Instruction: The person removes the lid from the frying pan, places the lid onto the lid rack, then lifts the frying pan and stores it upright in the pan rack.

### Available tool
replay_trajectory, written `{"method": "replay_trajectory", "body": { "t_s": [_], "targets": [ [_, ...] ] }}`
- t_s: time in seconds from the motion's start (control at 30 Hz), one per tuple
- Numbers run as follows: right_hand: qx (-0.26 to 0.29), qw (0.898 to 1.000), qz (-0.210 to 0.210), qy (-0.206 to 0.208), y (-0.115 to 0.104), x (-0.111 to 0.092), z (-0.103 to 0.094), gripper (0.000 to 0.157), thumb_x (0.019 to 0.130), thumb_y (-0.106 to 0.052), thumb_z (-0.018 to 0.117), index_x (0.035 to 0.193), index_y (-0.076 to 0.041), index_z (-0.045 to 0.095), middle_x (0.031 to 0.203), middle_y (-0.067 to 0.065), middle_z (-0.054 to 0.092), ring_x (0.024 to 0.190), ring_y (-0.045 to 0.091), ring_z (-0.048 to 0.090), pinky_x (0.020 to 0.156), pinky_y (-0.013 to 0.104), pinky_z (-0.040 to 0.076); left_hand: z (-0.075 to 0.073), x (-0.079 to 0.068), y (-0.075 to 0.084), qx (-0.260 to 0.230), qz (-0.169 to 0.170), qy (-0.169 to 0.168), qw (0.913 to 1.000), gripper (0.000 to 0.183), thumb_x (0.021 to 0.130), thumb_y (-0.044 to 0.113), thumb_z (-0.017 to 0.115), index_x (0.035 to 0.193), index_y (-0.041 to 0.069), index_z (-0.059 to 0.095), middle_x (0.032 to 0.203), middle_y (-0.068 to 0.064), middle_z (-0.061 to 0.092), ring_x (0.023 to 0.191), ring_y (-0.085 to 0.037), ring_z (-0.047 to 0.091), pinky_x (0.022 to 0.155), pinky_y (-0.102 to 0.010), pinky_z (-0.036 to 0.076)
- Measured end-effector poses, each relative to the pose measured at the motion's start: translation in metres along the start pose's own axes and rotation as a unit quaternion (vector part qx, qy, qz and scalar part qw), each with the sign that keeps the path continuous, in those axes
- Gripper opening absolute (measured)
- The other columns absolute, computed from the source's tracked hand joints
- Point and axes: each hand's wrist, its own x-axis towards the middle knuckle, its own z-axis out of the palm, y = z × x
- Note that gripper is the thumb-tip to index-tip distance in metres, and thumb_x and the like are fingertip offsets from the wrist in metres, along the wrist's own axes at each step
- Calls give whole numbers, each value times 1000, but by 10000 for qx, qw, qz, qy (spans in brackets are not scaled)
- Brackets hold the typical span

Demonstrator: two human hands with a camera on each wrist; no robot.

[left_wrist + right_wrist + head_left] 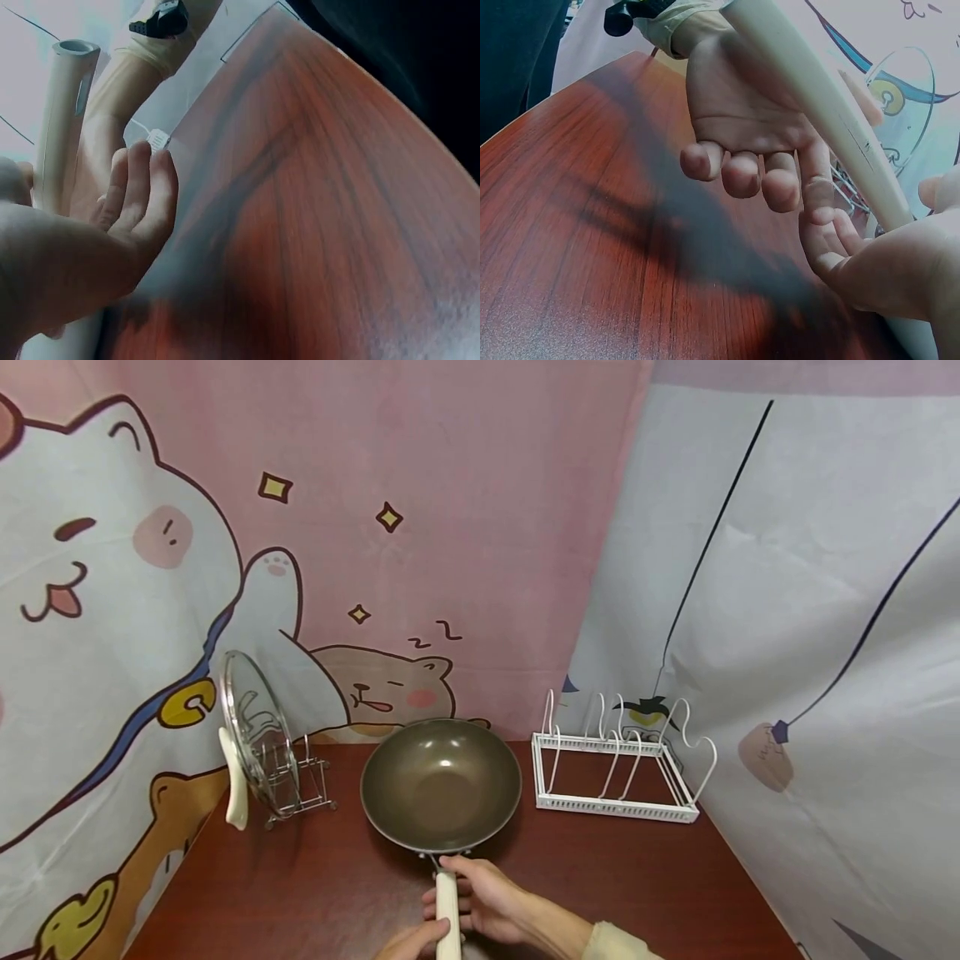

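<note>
A brown wok with a cream handle is at the middle of the table, its handle pointing toward me. My right hand holds the handle near the wok, thumb along the top and fingers passing underneath. Closer to the handle's end, my left hand has its thumb over the handle. In the right wrist view the left hand is palm up, its fingers loosely bent below the handle. The handle is raised above the tabletop, with the hands' shadows falling below.
At left a glass lid with a cream handle stands upright in a small wire rack. A white rack with several upright hooks stands at the right rear. Behind the dark red table hangs a printed cloth.
</note>
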Motion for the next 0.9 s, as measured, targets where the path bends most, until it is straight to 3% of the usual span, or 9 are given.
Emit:
{"method": "replay_trajectory", "body": {
  "t_s": [0.07,0.27,0.37,0.5,0.6,0.77,0.9],
  "targets": [
    [-7,10000,44,32,0,1,1,50,110,-47,63,131,-2,65,116,12,82,105,24,80,92,38,67,1,2,0,-32,-118,-138,9998,53,111,50,61,129,4,79,109,-10,85,96,-19,81,85,-33,68],
    [-24,9999,98,-2,-1,5,2,51,109,-48,64,132,-3,64,116,12,83,104,23,80,89,37,67,4,3,10,-34,-43,-574,9983,46,115,46,57,130,9,80,113,-5,85,99,-15,79,86,-30,65],
    [-13,9999,119,-62,-2,7,2,51,109,-49,64,131,-3,64,113,11,82,102,22,80,86,35,67,23,-16,34,-35,-39,-639,9979,44,113,45,59,131,10,79,116,-4,85,98,-11,78,86,-25,64],
    [54,9999,110,-73,-1,9,3,53,109,-48,65,133,-1,64,111,11,82,103,23,82,88,36,67,60,-53,81,55,9,-658,9978,41,110,45,59,126,12,78,109,2,83,92,-5,73,84,-20,59],
    [143,9998,93,-81,-1,11,4,52,109,-46,66,131,0,65,109,10,82,103,24,83,90,38,68,73,-63,97,-69,-55,-770,9970,35,112,41,56,119,15,76,102,7,81,88,-2,71,82,-18,59],
    [230,9996,76,-147,0,14,5,43,111,-41,63,127,-1,65,106,9,83,102,22,84,92,37,69,76,-61,102,-286,-75,-1153,9929,25,115,34,48,113,21,69,96,11,76,85,2,70,80,-14,57],
    [303,9991,64,-296,0,16,6,38,114,-37,58,127,-1,63,107,9,83,101,20,83,99,38,69,76,-57,100,-310,-50,-1214,9921,23,115,32,48,107,23,67,92,12,74,82,3,69,78,-12,55]
  ]
}}
